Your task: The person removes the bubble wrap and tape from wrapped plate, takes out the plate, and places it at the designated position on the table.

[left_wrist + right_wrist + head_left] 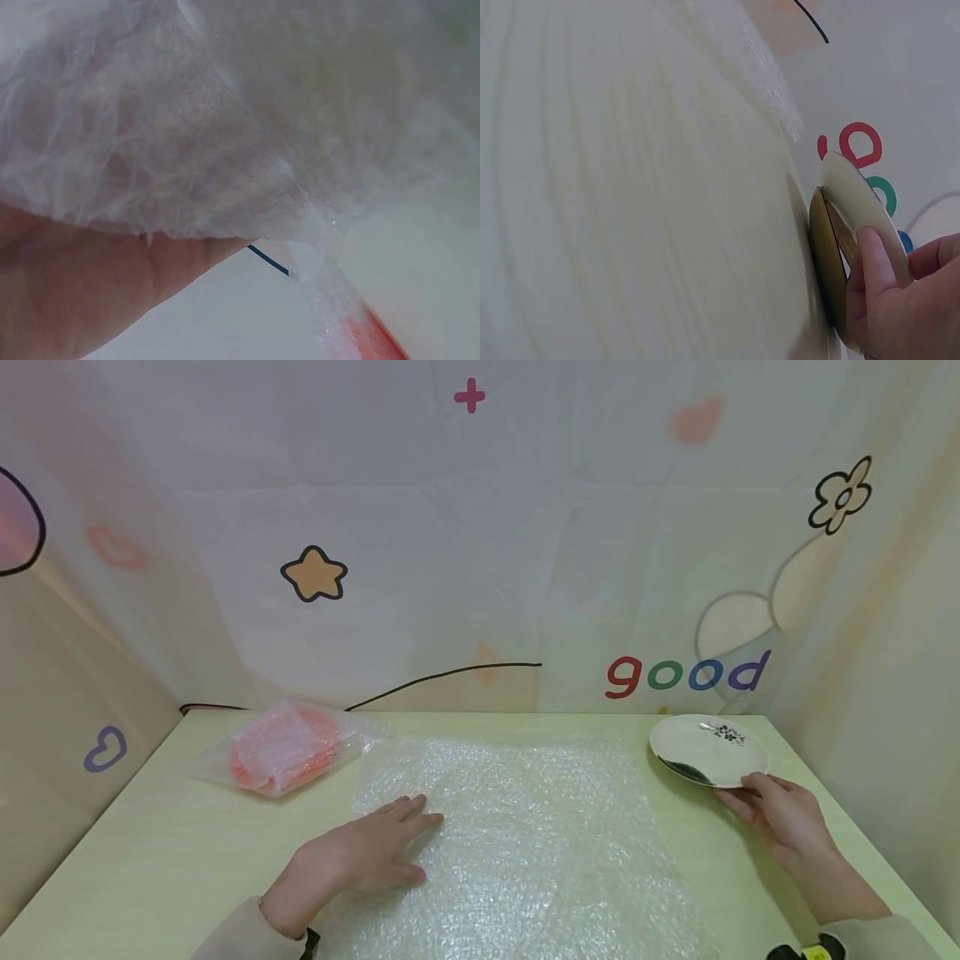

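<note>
A sheet of clear bubble wrap [517, 843] is spread over the middle of the table. My left hand [360, 852] rests on its left part, fingers extended and thumb apart. Close up in the left wrist view, wrinkled bubble wrap [187, 150] covers part of the left hand [97, 292]. At the right, my right hand [787, 818] pinches the near rim of a white plate [705, 747] with a dark floral print. The right wrist view shows the pale plate [855, 195] tilted above a second, yellowish-brown dish [826, 255], with fingers of the right hand [907, 307] between them.
A pink-red item wrapped in bubble wrap [285, 747] lies at the back left of the table [150, 852]. Behind the table hangs a printed cloth [465, 543], with side cloths at left and right. A black-and-yellow object [810, 950] shows by the right cuff.
</note>
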### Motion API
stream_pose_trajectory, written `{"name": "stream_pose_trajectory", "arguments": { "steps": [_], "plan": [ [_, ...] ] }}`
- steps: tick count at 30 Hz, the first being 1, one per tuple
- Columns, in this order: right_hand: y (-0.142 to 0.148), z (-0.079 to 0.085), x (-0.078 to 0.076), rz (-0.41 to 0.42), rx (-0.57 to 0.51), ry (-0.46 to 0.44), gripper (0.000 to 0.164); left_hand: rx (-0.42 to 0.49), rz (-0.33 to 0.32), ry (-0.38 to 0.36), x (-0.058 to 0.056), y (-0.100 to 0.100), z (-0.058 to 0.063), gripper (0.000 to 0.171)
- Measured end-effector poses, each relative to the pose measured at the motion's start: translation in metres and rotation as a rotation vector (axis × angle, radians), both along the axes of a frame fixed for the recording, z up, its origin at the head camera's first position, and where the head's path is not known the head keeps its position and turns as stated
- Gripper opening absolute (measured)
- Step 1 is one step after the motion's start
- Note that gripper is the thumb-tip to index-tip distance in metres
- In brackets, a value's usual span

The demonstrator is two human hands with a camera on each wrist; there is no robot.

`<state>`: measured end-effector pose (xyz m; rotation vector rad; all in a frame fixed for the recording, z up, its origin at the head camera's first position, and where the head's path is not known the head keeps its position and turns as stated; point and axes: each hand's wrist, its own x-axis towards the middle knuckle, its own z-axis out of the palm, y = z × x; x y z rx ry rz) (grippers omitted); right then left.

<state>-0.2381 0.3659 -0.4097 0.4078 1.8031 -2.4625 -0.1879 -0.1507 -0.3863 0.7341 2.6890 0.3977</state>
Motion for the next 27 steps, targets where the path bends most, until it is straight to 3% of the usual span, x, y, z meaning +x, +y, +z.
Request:
{"name": "stream_pose_trajectory", "arguments": {
  "steps": [11,21,27],
  "plan": [
    [0.008,-0.001,0.001,-0.052,-0.079,-0.025,0.02,0.003,0.002,-0.001,0.001,0.0,0.0,0.067],
    [0.02,0.0,-0.002,-0.082,-0.032,-0.044,0.048,0.013,-0.013,0.004,0.0,-0.001,0.0,0.068],
    [0.024,0.001,-0.002,-0.076,-0.01,-0.061,0.034,0.005,0.001,-0.009,0.0,0.0,0.001,0.068]
  ]
}}
